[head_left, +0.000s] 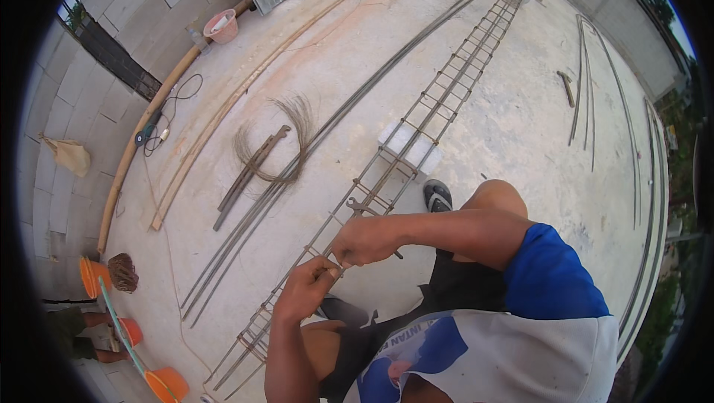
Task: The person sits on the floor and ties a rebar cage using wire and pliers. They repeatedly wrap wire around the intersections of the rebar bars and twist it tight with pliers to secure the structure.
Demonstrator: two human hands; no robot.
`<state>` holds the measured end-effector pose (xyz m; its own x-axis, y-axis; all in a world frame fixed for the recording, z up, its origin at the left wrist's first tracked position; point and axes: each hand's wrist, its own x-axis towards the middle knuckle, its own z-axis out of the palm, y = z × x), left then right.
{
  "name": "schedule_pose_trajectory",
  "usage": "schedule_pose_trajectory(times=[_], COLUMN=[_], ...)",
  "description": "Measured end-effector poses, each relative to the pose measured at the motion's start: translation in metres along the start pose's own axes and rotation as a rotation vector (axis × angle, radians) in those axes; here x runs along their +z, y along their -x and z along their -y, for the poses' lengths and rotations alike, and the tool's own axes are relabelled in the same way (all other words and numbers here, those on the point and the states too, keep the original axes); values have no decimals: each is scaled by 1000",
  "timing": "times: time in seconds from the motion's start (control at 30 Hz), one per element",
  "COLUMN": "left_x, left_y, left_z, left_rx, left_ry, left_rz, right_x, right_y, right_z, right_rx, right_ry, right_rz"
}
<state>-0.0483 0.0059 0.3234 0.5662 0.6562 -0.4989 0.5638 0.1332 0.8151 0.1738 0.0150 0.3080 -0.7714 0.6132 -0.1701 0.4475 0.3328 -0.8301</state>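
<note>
A long rebar cage (429, 110) with tied stirrups runs diagonally before me, propped on a pale block (403, 145). My right hand (368, 240) is closed around a pair of steel pincers (357, 206); their jaws stick out beyond the knuckles and a handle end shows below. My left hand (308, 287) meets the right over the near part of the cage, its thumb and fingertips pinched together at a bar. Whether a tie wire sits between those fingertips is too small to tell. Both hands partly hide the bars beneath them.
Left of the cage lie loose rebars (346, 110), a coil of binding wire (301, 107) and a rebar bending tool (281, 134). A timber plank (223, 116) and an angle grinder (146, 131) are farther left. A hammer (567, 89) lies right. Another person's hand (111, 356) is near orange buckets (167, 383).
</note>
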Motion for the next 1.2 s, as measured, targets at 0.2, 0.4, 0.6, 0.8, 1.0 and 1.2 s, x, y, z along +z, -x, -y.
schedule_pose_trajectory(times=[0.2, 0.4, 0.6, 0.8, 1.0, 1.2], left_x=[-15, -1, -5, -11, -7, -9], left_y=[-5, 2, -4, 4, 3, -4], left_z=[16, 11, 14, 12, 12, 15], left_rx=[-32, -46, -4, 75, 108, 311], left_ry=[-16, -89, -170, -114, -20, -310], left_rz=[171, 41, -21, -224, -329, -509], right_x=[9, 33, 19, 4, 5, 0], right_y=[4, 5, 6, 10, 2, 4], right_z=[13, 2, -1, -2, -8, 29], right_rx=[137, -41, 101, 188, 60, 151], right_ry=[-295, -21, -44, 224, 382, 122], right_rz=[59, -204, -192, -326, -491, -98])
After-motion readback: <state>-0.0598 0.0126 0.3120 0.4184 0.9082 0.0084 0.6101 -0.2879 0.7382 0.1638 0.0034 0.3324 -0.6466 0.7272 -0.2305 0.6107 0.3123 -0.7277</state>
